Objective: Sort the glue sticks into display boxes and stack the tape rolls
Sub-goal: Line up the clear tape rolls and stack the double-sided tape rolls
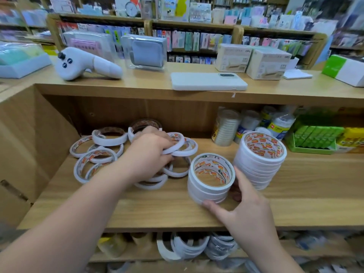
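Left hand (149, 154) grips loose tape rolls (178, 143) from the left pile; right hand (243, 203) clasps the short stack (211, 178) with curled fingers.

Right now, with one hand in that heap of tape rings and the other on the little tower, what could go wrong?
1. The left hand grips a roll out of the loose pile. Rolls leaning on it may slide or roll towards the edge of the shelf.
2. The short stack stands close beside the tall stack. A nudge from the right hand, which holds it, could tip either one.
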A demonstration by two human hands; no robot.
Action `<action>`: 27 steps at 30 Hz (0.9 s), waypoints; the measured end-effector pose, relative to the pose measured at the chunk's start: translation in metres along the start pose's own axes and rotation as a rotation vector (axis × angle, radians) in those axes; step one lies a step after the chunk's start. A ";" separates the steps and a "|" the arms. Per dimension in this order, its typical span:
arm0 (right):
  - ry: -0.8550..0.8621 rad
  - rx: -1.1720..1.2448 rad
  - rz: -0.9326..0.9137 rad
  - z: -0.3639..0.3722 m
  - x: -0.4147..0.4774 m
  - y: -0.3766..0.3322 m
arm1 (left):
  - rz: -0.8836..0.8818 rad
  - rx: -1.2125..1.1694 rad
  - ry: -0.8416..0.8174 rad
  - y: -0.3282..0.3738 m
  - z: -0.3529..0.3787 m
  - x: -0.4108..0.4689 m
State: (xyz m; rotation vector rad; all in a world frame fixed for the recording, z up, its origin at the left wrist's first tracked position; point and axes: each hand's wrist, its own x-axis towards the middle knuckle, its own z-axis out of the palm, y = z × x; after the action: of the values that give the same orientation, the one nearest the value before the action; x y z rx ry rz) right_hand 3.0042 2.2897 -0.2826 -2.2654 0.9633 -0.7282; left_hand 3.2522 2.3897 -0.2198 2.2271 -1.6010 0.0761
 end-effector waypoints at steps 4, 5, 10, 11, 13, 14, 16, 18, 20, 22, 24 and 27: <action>0.005 -0.031 -0.013 0.006 0.006 -0.008 | 0.090 0.008 0.161 -0.023 -0.032 -0.028; 0.002 -0.037 -0.014 0.007 0.009 -0.010 | 0.098 0.036 0.193 -0.030 -0.038 -0.034; -0.055 -0.045 -0.026 0.019 0.023 -0.031 | -0.068 0.299 0.224 -0.072 -0.044 -0.072; -0.066 -0.048 -0.030 0.022 0.026 -0.034 | -0.126 0.306 0.214 -0.078 -0.041 -0.078; -0.081 -0.054 -0.040 0.028 0.033 -0.041 | -0.236 0.242 0.190 -0.085 -0.033 -0.088; -0.082 -0.046 -0.042 0.030 0.036 -0.044 | -0.280 0.182 0.187 -0.086 -0.031 -0.092; -0.080 -0.015 -0.039 0.032 0.041 -0.047 | -0.330 0.059 0.208 -0.083 -0.028 -0.098; -0.105 0.022 -0.027 0.033 0.045 -0.047 | -0.322 0.011 0.240 -0.079 -0.029 -0.100; -0.146 0.056 -0.010 0.035 0.046 -0.047 | -0.249 0.040 0.296 -0.070 -0.031 -0.098; -0.158 0.054 0.005 0.037 0.047 -0.047 | -0.126 0.093 0.309 -0.053 -0.027 -0.092; -0.139 0.044 0.004 0.038 0.049 -0.046 | -0.022 0.167 0.218 -0.031 -0.017 -0.084; -0.102 0.035 -0.023 0.039 0.049 -0.043 | 0.039 0.305 0.046 -0.014 0.005 -0.069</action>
State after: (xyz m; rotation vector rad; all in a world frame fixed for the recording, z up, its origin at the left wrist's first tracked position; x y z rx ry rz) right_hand 3.0784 2.2885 -0.2685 -2.2629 0.8721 -0.6283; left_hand 3.2408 2.4535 -0.2470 2.3954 -1.7039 0.4052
